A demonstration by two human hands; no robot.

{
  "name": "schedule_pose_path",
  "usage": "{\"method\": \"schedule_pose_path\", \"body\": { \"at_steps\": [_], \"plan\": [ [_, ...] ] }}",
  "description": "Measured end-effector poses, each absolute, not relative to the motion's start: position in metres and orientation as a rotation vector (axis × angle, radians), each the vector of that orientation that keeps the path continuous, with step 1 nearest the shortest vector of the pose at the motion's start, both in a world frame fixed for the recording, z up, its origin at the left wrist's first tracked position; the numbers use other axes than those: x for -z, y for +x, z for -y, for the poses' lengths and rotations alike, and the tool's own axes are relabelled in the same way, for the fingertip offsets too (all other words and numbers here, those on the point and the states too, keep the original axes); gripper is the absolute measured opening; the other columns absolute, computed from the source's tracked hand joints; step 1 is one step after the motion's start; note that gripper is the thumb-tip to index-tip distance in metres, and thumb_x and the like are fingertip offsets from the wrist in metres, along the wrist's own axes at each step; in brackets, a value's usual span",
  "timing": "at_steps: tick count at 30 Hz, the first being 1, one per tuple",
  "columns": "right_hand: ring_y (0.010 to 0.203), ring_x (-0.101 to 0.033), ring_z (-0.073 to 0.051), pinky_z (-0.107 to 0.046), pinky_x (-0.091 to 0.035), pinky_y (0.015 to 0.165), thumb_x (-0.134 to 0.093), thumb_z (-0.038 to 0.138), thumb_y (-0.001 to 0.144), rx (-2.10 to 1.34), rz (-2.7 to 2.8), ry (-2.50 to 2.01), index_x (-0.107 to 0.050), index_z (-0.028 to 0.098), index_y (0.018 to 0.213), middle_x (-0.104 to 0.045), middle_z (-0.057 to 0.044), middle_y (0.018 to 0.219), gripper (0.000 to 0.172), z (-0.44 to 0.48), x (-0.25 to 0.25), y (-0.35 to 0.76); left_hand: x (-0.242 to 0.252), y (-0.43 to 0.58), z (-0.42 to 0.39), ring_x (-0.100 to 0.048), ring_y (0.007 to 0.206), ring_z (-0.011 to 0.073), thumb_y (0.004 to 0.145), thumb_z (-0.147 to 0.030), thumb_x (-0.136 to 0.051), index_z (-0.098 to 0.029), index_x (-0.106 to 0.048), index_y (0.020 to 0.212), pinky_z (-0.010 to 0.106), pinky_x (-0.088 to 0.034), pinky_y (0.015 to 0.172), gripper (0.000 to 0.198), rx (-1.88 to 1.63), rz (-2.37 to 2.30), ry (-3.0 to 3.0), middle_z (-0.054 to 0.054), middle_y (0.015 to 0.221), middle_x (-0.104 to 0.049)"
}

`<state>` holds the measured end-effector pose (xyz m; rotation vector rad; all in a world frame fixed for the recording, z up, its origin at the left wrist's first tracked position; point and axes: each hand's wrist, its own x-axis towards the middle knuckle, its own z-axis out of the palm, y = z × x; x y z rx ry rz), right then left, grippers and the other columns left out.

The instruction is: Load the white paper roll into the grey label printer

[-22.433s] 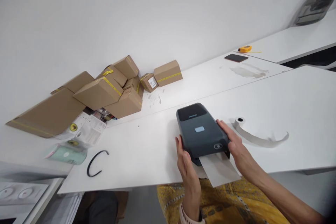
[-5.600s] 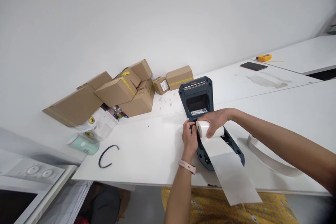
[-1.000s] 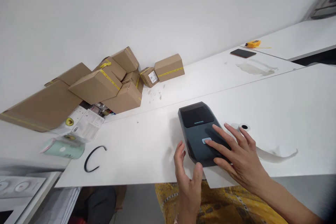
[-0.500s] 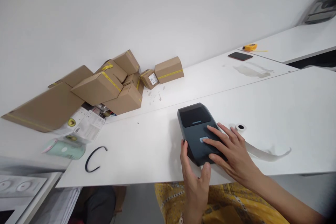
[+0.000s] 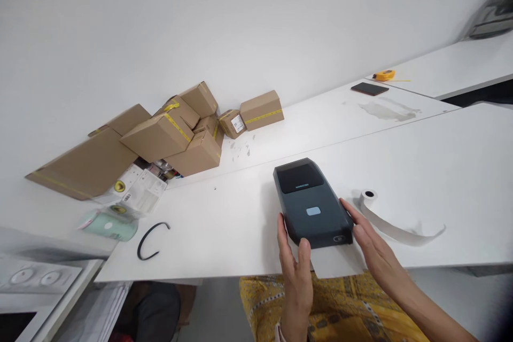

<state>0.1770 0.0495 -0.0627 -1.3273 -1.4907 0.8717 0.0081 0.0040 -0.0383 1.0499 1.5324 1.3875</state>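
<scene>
A dark blue-grey portable printer (image 5: 312,197) rests on the white table, with a glossy black panel at its far end and a pale button in the middle. My left hand (image 5: 294,278) grips its left side, thumb raised near the front corner. Against the right side is my right hand (image 5: 374,246), fingers along the edge and thumb near the front corner. A white sheet of paper (image 5: 336,262) shows at the printer's near end, between my hands. To the right of it stands a small paper roll (image 5: 367,196), its loose strip curling across the table.
Cardboard boxes (image 5: 160,136) are piled at the back left against the wall. Closer lie a green pouch (image 5: 110,225) and a black headband (image 5: 150,240). A dark tablet (image 5: 369,88) and a yellow tape measure (image 5: 383,75) lie at the back right.
My right hand has come off the printer's top and button and moved to its right side. My left hand stays at the left side. The view has shifted slightly.
</scene>
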Motion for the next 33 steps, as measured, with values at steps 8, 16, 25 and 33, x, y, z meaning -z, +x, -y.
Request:
{"method": "schedule_pose_path", "body": {
  "at_steps": [8, 16, 25, 33],
  "plan": [
    [0.149, -0.036, -0.030, -0.055, -0.040, 0.116, -0.033, 0.053, 0.103, -0.806, 1.598, -1.291, -0.030, 0.040, 0.157, -0.039, -0.001, 0.162, 0.056, -0.050, 0.055, 0.181, 0.028, 0.008, -0.005, -0.018, 0.156, 0.0240, 0.098, -0.057, -0.044, -0.026, -0.029, 0.159, 0.037, -0.024, 0.126, 0.069, -1.418, -1.521, 1.085, 0.003, 0.169, -0.022],
    [0.142, -0.044, -0.033, -0.053, -0.039, 0.114, -0.037, 0.044, 0.103, -0.269, 1.844, -0.953, -0.023, 0.031, 0.159, -0.042, -0.010, 0.158, 0.059, -0.117, -0.018, 0.170, -0.011, -0.016, -0.072, -0.054, 0.136, 0.0252, 0.100, -0.056, -0.040, -0.021, -0.050, 0.143, 0.037, -0.040, 0.115, 0.057, -1.812, -1.489, 1.129, 0.011, 0.145, -0.059],
    [0.124, -0.059, -0.034, -0.054, -0.047, 0.102, -0.030, 0.051, 0.102, -0.262, 1.855, -1.081, -0.042, 0.022, 0.146, -0.059, -0.014, 0.141, 0.054, -0.209, -0.091, 0.144, 0.032, -0.029, -0.138, -0.053, 0.135, 0.0269, 0.094, -0.038, -0.056, -0.019, -0.053, 0.136, 0.040, -0.042, 0.111, 0.046, -1.382, -1.630, 1.274, 0.015, 0.146, -0.057],
    [0.128, -0.054, -0.043, -0.063, -0.042, 0.101, -0.030, 0.061, 0.100, -0.293, 1.902, -1.255, -0.022, 0.015, 0.158, -0.044, -0.021, 0.153, 0.074, -0.283, -0.106, 0.123, 0.039, -0.032, -0.133, -0.045, 0.143, 0.0259, 0.099, -0.046, -0.049, -0.023, -0.047, 0.143, 0.039, -0.036, 0.117, 0.050, -1.259, -1.632, 1.340, 0.011, 0.154, -0.049]
  ]
}}
